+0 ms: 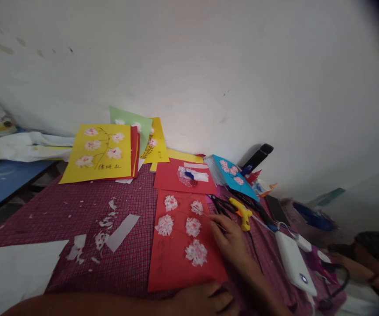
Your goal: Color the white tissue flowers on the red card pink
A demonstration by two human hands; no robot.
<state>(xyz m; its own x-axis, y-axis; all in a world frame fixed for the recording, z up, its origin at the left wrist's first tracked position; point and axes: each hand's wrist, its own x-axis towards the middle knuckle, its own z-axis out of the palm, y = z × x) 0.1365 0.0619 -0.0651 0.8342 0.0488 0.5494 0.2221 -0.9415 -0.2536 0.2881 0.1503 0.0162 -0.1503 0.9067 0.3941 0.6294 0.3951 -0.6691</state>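
Note:
My right hand (229, 237) pinches a thin brush (205, 213), its fine tip at the upper right paper flower (196, 207). That flower and several more white ones with pink marks are stuck on a sheet of red paper (172, 276); faint dark lines run between them. Along the near edge of this sheet lies my left hand (205, 300), flat and fingers apart, with nothing visible in it. Just beyond, another red sheet (166, 177) carries a paint-smeared piece (185, 177) with pink and dark blue patches.
Yellow flower cards (123, 153) lean in a stack at the back left. White scraps (110, 224) litter the checked cloth (126, 272). To the right are a yellow glue gun (242, 213), a blue flower card (233, 175) and a white power bank (294, 261).

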